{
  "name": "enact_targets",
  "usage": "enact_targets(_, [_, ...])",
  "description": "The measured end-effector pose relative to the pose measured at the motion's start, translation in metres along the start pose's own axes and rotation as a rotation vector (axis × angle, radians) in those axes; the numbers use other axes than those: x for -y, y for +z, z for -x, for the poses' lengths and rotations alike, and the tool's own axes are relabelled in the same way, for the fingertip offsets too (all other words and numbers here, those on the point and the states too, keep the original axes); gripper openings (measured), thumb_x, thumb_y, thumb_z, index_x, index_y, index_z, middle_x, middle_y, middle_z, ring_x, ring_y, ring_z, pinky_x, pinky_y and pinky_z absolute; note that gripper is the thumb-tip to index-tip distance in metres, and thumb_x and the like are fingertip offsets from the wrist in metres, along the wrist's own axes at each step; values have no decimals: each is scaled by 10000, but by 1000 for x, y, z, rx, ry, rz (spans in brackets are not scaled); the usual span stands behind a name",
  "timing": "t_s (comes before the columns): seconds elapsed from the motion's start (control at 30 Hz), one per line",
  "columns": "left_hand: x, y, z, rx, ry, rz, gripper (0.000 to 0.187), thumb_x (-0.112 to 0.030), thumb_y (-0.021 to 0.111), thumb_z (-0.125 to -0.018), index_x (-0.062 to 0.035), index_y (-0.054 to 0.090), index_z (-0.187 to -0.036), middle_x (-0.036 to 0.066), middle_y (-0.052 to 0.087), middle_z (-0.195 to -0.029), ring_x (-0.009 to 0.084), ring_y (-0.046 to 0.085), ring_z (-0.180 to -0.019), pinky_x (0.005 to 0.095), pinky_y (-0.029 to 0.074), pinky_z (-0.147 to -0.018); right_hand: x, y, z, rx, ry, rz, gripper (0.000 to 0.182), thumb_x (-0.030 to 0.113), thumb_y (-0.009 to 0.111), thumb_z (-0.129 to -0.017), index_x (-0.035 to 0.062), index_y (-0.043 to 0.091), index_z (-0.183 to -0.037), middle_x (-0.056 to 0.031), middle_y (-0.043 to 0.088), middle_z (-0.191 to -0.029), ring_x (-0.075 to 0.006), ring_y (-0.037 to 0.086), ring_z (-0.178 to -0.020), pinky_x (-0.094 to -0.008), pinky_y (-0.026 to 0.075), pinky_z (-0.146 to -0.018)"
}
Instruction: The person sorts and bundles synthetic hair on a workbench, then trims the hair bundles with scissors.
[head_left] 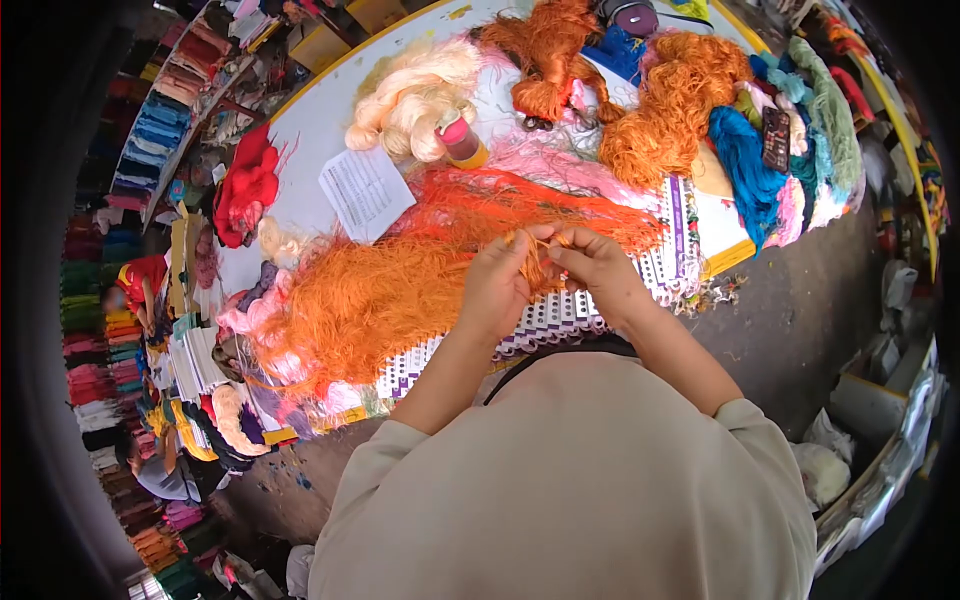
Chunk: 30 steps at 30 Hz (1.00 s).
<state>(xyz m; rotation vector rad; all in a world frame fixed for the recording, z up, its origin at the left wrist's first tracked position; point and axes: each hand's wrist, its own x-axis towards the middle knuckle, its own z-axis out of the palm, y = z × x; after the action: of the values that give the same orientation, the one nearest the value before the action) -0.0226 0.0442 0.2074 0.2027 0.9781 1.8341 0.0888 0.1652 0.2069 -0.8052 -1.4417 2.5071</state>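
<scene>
Pinching orange thread (537,262) between fingertips, left hand (497,285) and right hand (600,275) nearly meet, fingers curled, over the near edge of the white table (305,125). Punched white cards (650,272) line that edge; a loose orange yarn heap (370,300) spreads left, red-orange yarn (480,205) just beyond. Room to move: grey floor (780,320) past the table's right side; hands raised, apart from the heap. Counts: one printed sheet (367,195); one pink-topped container (461,143); one black keypad device (776,139), lying among skeins right; one bright red bundle (247,185), far left; two other people at left, one in a red top (145,272), one in grey (168,478); cards overlap, number unclear
</scene>
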Motion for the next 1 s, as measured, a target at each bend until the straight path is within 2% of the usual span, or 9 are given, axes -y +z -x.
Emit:
enact_targets(0.23, [-1,-13,-4,-47,47,-134,277,-199,531,-993,23,615,-1136,123,632,-1151,194,607,-1057,345,517,-882,3,-5,-8,82,69,-261,94,200,546,-979,109,568,-972,10,640,-869,-33,559,-675,-210,483,-580])
enact_targets(0.37, [-9,-1,-1,-4,2,53,290,-176,527,-993,39,613,-1169,139,625,-1202,197,586,-1106,336,477,-933,6,-2,-9,110,31,-266,98,202,572,-967,105,574,-981,2,644,-868,-42,552,-640,-201,450,-556])
enact_targets(0.53, [-5,7,-2,-80,71,-98,304,-183,530,-990,39,619,-1177,135,630,-1206,197,586,-1118,337,462,-965,6,6,-11,8,-30,90,100,188,636,-931,90,630,-914,48,597,-839,-17,508,-656,-184,369,-546])
enact_targets(0.67, [5,-2,-4,-112,160,-383,268,-151,564,-963,18,644,-1154,61,669,-1059,135,628,-939,280,507,-845,1,6,-8,20,-161,101,171,163,643,-918,53,659,-1048,29,600,-884,-74,560,-814,-225,466,-749])
enact_targets(0.7, [3,2,-4,-147,154,-263,263,-154,551,-968,18,647,-1143,55,667,-1034,132,622,-946,277,501,-845,0,7,-12,-12,-49,56,194,171,646,-917,57,658,-1073,28,619,-922,-68,577,-842,-218,478,-762])
enact_targets(0.77, [9,-10,-7,-114,181,-228,234,-139,551,-966,15,655,-1107,59,667,-1031,139,619,-958,284,494,-864,0,8,-11,-36,20,6,127,201,640,-926,102,652,-1006,37,610,-853,-59,561,-735,-218,473,-608])
enact_targets(0.93, [-8,-25,-2,-118,185,-182,209,-161,549,-972,12,636,-1049,81,671,-1042,176,625,-981,314,496,-883,7,11,-4,138,74,-196,153,205,598,-955,125,511,-858,54,435,-666,-62,390,-544,-220,355,-489])
enact_targets(0.97, [-19,-22,4,-194,115,-81,217,-201,539,-981,-19,614,-1073,99,666,-1078,123,624,-764,257,514,-684,10,8,-3,176,99,-133,158,211,590,-961,124,510,-856,55,415,-653,-61,368,-538,-230,341,-482])
enact_targets(1.0, [-23,-49,6,-186,130,-82,217,-201,539,-981,-19,614,-1073,99,666,-1078,123,624,-764,257,514,-684,11,4,0,210,131,-74,163,216,581,-967,124,508,-854,56,395,-640,-60,346,-531,-240,326,-475])
